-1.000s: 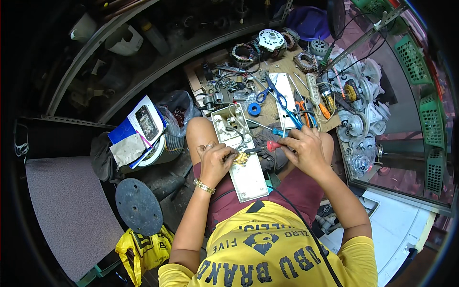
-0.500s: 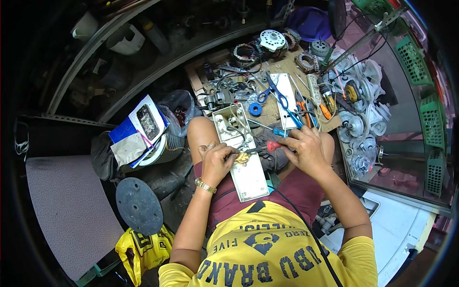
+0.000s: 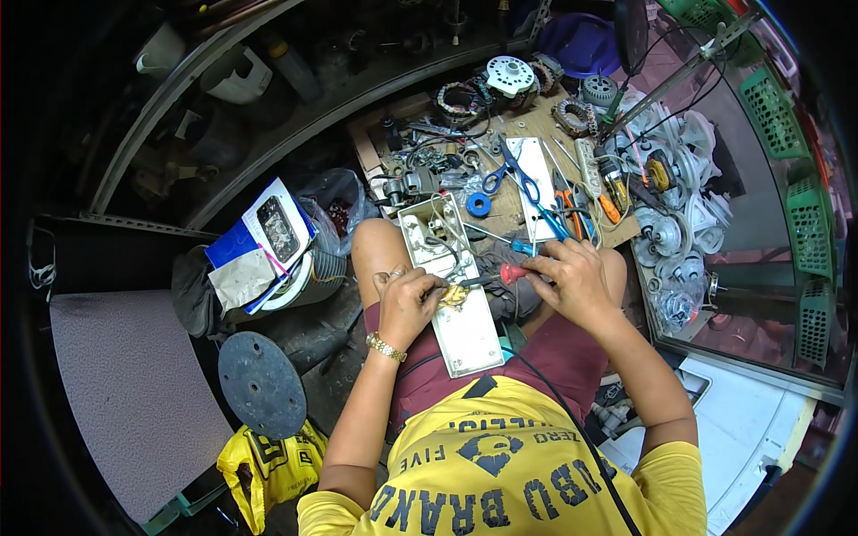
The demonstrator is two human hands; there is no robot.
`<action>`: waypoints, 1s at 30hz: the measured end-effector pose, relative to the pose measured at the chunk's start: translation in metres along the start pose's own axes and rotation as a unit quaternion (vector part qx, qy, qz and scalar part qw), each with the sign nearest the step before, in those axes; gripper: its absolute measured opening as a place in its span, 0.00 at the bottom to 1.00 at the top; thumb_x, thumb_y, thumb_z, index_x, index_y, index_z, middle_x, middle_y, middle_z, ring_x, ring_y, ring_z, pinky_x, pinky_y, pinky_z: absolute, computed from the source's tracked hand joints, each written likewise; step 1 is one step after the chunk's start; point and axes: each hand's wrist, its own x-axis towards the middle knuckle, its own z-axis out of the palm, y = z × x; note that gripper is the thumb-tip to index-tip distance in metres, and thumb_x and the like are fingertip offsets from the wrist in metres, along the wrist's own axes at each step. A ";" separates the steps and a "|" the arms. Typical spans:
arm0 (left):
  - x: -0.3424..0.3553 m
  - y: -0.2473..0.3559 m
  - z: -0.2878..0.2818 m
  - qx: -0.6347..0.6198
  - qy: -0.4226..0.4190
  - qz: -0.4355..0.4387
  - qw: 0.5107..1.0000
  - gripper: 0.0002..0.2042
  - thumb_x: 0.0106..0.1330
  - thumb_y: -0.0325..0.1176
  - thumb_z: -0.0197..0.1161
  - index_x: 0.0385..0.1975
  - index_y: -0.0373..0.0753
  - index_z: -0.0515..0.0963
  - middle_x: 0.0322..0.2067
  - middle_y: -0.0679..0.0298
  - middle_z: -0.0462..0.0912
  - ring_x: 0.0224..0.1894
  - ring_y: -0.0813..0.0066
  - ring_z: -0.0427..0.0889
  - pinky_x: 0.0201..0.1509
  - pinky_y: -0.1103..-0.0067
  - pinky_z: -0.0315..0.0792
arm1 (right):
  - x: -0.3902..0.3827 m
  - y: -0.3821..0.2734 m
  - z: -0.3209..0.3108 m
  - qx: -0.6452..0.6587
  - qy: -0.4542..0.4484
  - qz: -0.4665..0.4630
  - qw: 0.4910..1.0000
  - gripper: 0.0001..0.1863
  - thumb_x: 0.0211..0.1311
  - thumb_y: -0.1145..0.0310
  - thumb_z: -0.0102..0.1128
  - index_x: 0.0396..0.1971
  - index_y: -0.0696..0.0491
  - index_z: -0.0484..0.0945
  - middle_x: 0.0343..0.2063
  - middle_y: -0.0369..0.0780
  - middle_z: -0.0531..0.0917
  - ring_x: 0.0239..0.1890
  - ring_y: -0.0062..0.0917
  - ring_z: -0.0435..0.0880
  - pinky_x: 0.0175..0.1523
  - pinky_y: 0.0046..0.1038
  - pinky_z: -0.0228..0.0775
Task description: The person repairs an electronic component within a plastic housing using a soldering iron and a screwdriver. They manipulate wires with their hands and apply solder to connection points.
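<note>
A long white panel point(image 3: 465, 326) with wiring at its far end lies across my lap. My left hand point(image 3: 407, 299) rests on its left edge and pinches a small brass-coloured part point(image 3: 454, 295) against it. My right hand point(image 3: 567, 281) grips a red-handled screwdriver point(image 3: 509, 272) whose dark shaft points left at that part. A gold watch sits on my left wrist.
A wooden board point(image 3: 514, 201) beyond my knees holds blue-handled scissors point(image 3: 505, 174), a blue tape roll point(image 3: 479, 205), pliers, screwdrivers and motor windings point(image 3: 509, 76). White fan parts point(image 3: 670, 232) pile at right. A bucket with papers point(image 3: 268, 246) and a round disc point(image 3: 261, 384) stand at left.
</note>
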 end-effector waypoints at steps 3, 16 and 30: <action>-0.001 -0.002 0.001 0.000 0.003 0.000 1.000 0.02 0.58 0.33 0.75 0.29 0.50 0.90 0.28 0.70 0.86 0.37 0.66 0.80 0.47 0.64 0.55 | 0.003 -0.002 -0.004 0.004 -0.011 0.001 1.000 0.10 0.56 0.64 0.76 0.39 0.46 0.92 0.35 0.36 0.83 0.37 0.35 0.83 0.45 0.38 0.71; 0.000 0.000 0.001 0.003 0.014 0.000 1.000 0.01 0.58 0.33 0.75 0.28 0.49 0.90 0.28 0.70 0.87 0.36 0.67 0.81 0.46 0.64 0.55 | 0.003 -0.002 -0.006 -0.003 -0.019 0.008 1.000 0.10 0.56 0.62 0.76 0.39 0.44 0.91 0.34 0.35 0.83 0.36 0.33 0.85 0.44 0.38 0.72; -0.001 -0.001 0.001 0.001 0.014 -0.002 1.000 0.02 0.57 0.32 0.75 0.28 0.49 0.89 0.29 0.70 0.87 0.37 0.67 0.81 0.47 0.65 0.56 | 0.004 -0.002 -0.005 0.013 -0.025 0.013 1.000 0.10 0.57 0.63 0.75 0.38 0.47 0.91 0.34 0.38 0.82 0.37 0.37 0.84 0.45 0.39 0.75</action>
